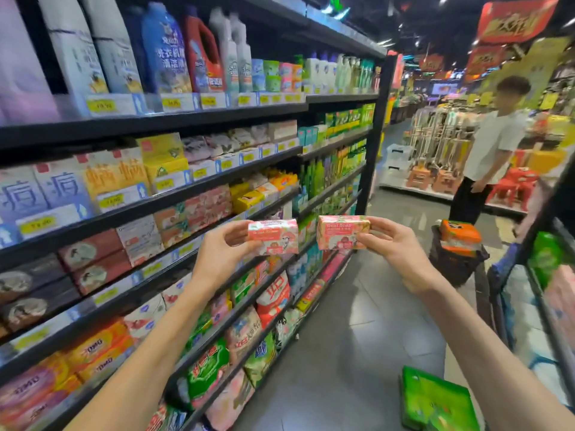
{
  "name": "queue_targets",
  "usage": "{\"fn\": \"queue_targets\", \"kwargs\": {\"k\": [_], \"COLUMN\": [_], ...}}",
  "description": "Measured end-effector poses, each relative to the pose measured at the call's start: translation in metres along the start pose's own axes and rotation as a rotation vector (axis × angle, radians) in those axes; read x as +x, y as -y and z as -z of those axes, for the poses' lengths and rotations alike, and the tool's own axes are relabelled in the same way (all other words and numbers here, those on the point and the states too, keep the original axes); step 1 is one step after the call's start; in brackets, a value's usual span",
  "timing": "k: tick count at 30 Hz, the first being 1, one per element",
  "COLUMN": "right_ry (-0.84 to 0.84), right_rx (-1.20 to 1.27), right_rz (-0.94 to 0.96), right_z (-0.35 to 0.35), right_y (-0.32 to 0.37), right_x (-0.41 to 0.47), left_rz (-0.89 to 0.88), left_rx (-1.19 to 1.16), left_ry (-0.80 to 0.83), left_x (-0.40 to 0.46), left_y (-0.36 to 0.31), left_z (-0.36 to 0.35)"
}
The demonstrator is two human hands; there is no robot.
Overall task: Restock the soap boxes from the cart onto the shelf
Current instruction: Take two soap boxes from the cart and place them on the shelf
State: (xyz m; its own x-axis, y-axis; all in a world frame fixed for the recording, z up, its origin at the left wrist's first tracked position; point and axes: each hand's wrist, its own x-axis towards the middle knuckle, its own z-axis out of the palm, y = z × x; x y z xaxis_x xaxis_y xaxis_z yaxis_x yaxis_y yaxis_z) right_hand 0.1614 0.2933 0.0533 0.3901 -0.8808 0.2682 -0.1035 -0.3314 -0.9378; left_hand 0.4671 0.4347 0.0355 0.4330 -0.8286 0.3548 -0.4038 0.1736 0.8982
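Soap boxes, 2 pink ones, are held up in the aisle beside the stocked shelf [174, 197]. On the left, the left hand [222, 253] pinches 1 soap box [273, 236]; just right of it, apart, the right hand [393, 244] pinches the other soap box [342, 231]. Farther right stand a black basket [454, 259], a person in a white shirt [494, 144] and the cart [529, 306].

We see open grey tiled floor [357, 306] ahead, bounded left by the packed black metal shelves [174, 200] and right by the dark wire cart [535, 293].
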Motion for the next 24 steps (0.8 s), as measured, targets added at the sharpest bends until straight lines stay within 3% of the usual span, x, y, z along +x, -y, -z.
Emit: {"fn": "queue_targets", "kwargs": {"k": [10, 24], "right_ry": [0.276, 0.617], "right_rx": [0.026, 0.087], "right_rz": [0.049, 0.149], "right_z": [-0.06, -0.194], "right_y": [-0.055, -0.081], "right_x": [0.2, 0.355], "left_rz": [0.11, 0.289], "left_rx": [0.102, 0.254], "left_ry": [-0.317, -0.617], "left_x": [0.1, 0.163], "left_y": [0.059, 0.118], "left_z": [0.005, 0.039]}}
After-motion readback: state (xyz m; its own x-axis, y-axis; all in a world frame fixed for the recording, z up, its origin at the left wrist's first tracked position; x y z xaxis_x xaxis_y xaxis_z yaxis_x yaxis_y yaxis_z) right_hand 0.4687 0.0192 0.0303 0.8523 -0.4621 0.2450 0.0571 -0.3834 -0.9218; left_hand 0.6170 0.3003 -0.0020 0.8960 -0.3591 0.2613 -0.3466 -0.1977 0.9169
